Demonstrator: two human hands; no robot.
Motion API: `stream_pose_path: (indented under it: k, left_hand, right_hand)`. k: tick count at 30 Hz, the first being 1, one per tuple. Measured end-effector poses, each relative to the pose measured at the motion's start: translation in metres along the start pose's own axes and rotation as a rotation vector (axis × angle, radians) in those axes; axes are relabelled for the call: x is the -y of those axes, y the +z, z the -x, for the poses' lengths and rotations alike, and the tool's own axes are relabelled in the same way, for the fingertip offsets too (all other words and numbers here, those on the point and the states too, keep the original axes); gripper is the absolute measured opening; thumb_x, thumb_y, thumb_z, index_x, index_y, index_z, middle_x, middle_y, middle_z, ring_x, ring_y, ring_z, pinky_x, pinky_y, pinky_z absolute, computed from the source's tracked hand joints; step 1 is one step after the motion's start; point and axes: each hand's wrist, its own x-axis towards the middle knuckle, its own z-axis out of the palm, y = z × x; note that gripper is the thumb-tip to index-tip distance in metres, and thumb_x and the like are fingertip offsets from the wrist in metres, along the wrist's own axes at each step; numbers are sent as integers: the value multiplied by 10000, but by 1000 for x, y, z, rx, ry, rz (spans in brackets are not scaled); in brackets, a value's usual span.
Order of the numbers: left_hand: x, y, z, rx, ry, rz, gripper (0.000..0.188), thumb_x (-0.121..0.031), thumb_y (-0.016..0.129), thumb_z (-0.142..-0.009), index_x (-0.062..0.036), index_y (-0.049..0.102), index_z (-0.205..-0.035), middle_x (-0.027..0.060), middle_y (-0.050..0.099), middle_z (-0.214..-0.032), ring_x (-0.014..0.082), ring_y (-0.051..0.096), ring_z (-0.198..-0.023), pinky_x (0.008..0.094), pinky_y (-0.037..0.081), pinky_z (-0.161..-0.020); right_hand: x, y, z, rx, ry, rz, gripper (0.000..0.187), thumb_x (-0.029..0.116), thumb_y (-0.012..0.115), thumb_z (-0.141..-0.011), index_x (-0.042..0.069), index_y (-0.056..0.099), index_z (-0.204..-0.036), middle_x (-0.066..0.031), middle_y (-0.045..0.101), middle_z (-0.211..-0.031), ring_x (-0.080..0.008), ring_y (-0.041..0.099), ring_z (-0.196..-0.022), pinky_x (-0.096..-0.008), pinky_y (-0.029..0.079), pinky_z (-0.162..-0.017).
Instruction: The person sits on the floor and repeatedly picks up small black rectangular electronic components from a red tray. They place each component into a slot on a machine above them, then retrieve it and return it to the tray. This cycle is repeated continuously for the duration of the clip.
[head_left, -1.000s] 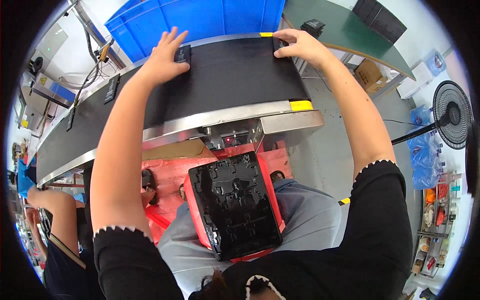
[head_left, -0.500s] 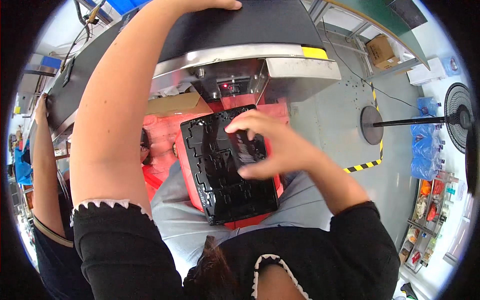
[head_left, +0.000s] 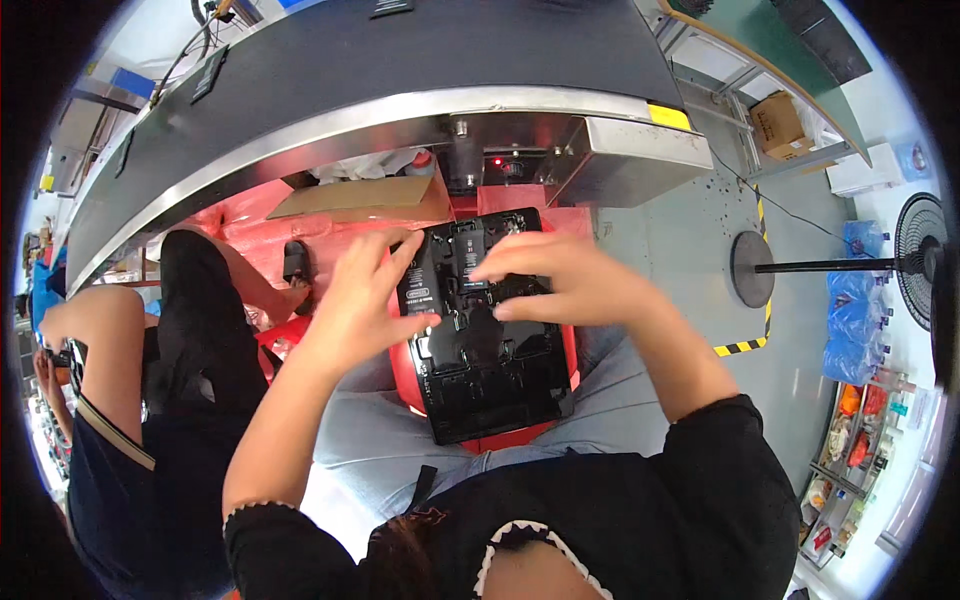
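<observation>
Head view: left hand (head_left: 362, 290) is pinching a pack (head_left: 424, 284) between thumb and fingers; right hand (head_left: 572, 280) is hanging spread, second pack (head_left: 469, 256) at its fingertips in the tray (head_left: 497, 402). I'd be gripping edges only.

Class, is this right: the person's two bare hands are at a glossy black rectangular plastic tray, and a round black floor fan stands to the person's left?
Not quite: the head view shows the round black floor fan to the person's right. The bare left hand and right hand are at the glossy black rectangular tray.
</observation>
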Motion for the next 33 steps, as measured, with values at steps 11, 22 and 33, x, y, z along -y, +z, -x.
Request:
stream_pose_path:
  k: [11, 22, 33]
  left_hand:
    - [71, 105, 20, 81, -174, 100, 865, -208, 822, -657, -130, 437, -1429, 92, 406, -1488, 329, 279, -1433, 537, 193, -1169]
    - [32, 132, -19, 125, -55, 77, 717, -232, 763, -742, -127, 482, -1392, 83, 400, -1475, 292, 254, -1445, 564, 139, -1182]
    - [29, 135, -39, 97, -147, -20, 787, -239, 786, -700, -82, 452, -1396, 138, 469, -1351, 319, 359, -1361, 571, 198, -1160]
  right_hand:
    - [29, -154, -136, -356, -111, 668, 649, 203, 738, -750, 94, 509, -1348, -247, 394, -1417, -338, 414, -1310, -414, 344, -1106]
    - [14, -216, -162, -153, 403, 1168, 717, 255, 745, -608, -49, 571, -1234, -229, 613, -1182, -334, 597, -1063, -367, 485, -920]
    - [-8, 5, -9, 93, 166, 398, 872, 76, 735, -611, 46, 395, -1413, -178, 484, -1260, -353, 497, -1179, -376, 432, -1001]
